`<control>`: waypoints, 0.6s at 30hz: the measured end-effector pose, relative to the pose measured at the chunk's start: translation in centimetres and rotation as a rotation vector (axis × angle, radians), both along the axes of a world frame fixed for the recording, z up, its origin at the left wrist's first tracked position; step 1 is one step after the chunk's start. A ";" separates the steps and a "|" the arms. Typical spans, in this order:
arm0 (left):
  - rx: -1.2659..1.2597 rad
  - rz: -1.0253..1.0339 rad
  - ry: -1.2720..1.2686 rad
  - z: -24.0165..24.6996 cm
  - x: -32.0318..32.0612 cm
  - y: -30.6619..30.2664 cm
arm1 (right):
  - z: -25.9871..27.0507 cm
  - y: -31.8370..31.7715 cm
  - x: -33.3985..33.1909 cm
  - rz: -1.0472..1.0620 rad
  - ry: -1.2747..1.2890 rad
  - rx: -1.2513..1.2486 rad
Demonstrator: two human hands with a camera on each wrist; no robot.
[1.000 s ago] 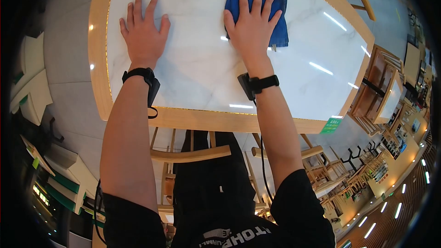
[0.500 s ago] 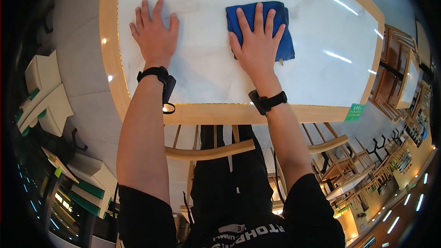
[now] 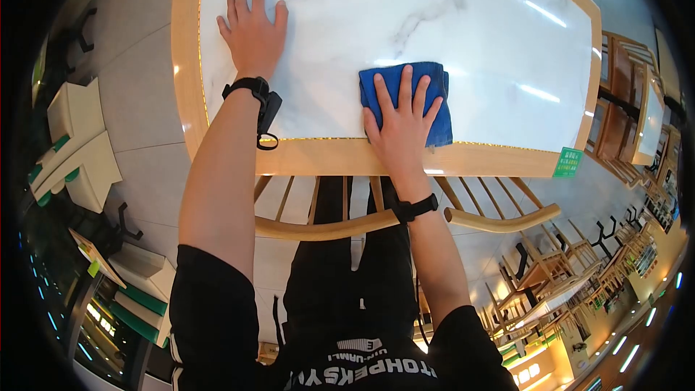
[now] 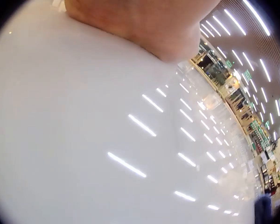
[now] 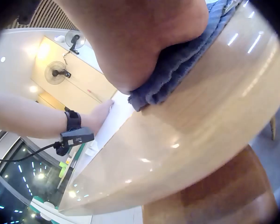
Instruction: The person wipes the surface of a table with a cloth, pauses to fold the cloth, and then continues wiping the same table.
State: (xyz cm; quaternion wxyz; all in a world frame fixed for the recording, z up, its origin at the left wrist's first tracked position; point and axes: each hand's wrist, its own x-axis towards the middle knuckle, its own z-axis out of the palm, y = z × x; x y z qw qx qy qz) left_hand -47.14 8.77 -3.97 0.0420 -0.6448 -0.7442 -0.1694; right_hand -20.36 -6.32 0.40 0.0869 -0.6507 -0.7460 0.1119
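Note:
A folded blue cloth [image 3: 438,119] lies on the white marbled table top [image 3: 318,94], close to its near wooden border. My right hand [image 3: 400,127] presses flat on the cloth with fingers spread. In the right wrist view the layered edge of the cloth [image 5: 170,72] shows under the heel of my hand, over the wooden rim. My left hand [image 3: 255,40] rests on the table top near its left edge, fingers spread and holding nothing. The left wrist view shows only part of the left hand [image 4: 144,28] above the glossy surface.
A wooden border [image 3: 318,157] frames the table, with a green sticker [image 3: 567,163] at its near right corner. Wooden chairs [image 3: 340,228] stand against the near side. Another table [image 3: 649,116] with chairs is at the right, and pale bench seats [image 3: 83,141] are at the left.
My right hand and the blue cloth have moved together toward the near edge of the table. My left hand stays flat near the left edge, while the head view has shifted somewhat.

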 end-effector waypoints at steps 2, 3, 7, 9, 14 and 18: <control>0.019 -0.007 -0.014 -0.3 -0.2 0.0 | 0.4 -1.7 0.1 -0.005 0.009 -0.046; 0.032 -0.006 -0.022 -0.5 -0.4 0.0 | 0.5 -2.4 0.1 -0.003 0.006 -0.054; 0.063 -0.063 -0.238 -1.1 -2.1 -0.3 | 1.1 -5.6 0.2 -0.002 0.007 -0.087; 0.056 -0.127 -0.467 -0.6 -3.4 -0.8 | 1.3 -7.0 0.2 -0.012 0.029 -0.109; -0.093 0.055 -1.087 4.4 -3.5 -5.1 | 1.1 -9.9 -1.1 -0.057 0.065 -0.115; -0.190 0.052 -1.246 5.5 -3.0 -10.8 | 1.1 -11.7 -4.8 -0.084 0.150 -0.119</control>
